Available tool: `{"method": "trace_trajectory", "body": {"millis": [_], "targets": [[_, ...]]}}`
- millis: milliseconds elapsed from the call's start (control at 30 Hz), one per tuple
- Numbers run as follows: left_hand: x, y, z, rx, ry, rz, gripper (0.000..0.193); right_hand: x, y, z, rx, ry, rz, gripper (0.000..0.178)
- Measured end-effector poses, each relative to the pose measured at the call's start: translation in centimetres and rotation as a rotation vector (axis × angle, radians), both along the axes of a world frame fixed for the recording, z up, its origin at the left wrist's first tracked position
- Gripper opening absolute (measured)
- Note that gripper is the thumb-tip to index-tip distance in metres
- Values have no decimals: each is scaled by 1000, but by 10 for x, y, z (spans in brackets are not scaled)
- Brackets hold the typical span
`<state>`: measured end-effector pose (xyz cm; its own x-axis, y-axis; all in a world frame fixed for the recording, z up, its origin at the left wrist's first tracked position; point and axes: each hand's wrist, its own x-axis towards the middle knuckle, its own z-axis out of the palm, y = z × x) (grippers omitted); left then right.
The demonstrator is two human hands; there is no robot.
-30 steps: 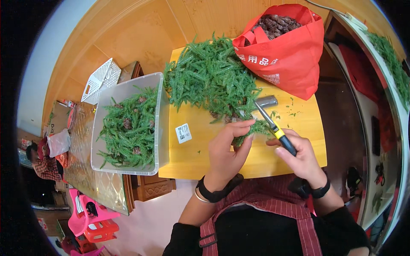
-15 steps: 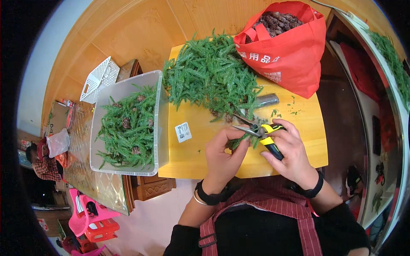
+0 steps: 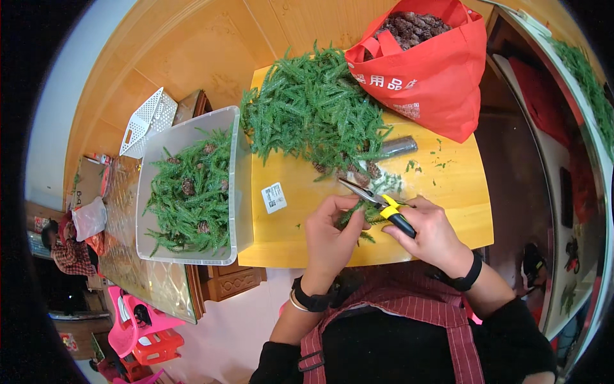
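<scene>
My right hand (image 3: pixel 436 235) is wrapped round the black-and-yellow handles of a pair of pliers (image 3: pixel 398 219). The metal jaws of the pliers point up and left, just above the fingertips of my left hand (image 3: pixel 332 233). Those fingers pinch a green artificial pine sprig (image 3: pixel 354 214), partly hidden behind them; some of its needles show below the pliers. Whether the jaws grip anything is too small to tell. Several brown pine cones (image 3: pixel 350 175) lie just beyond the jaws, beside a grey-brown rod-like bundle (image 3: pixel 398 146).
A heap of green pine sprigs (image 3: pixel 313 105) covers the far part of the yellow table (image 3: pixel 448 217). Behind it stands a red bag (image 3: pixel 441 77) full of pine cones. On the left is a clear plastic bin (image 3: pixel 236 192) of sprigs with cones. A white label (image 3: pixel 274 198) lies nearby.
My right hand has squeezed the pliers' handles closer together, and the tool has turned a little. The cones beyond the jaws now show more. My left hand stays nearly in place.
</scene>
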<state>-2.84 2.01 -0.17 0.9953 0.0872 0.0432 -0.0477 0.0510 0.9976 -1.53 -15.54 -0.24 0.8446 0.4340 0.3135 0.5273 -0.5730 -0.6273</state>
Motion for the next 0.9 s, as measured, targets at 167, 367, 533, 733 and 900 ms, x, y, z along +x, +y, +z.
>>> {"method": "trace_trajectory", "body": {"millis": [167,367,533,733,900], "targets": [[2,5,-10,52,123,-22,6,0,0,-17,-36,74,-24,21],[-2,25,-12,32,15,-18,6,12,-19,-7,235,675,-5,32],[3,26,-1,124,-181,-65,13,14,-64,6,-106,287,-195,25],[5,24,4,107,-248,-114,15,7,-101,-24,-510,26,-402,26],[6,25,3,105,-257,-131,15,6,-104,-33,-577,-3,-381,27]]}}
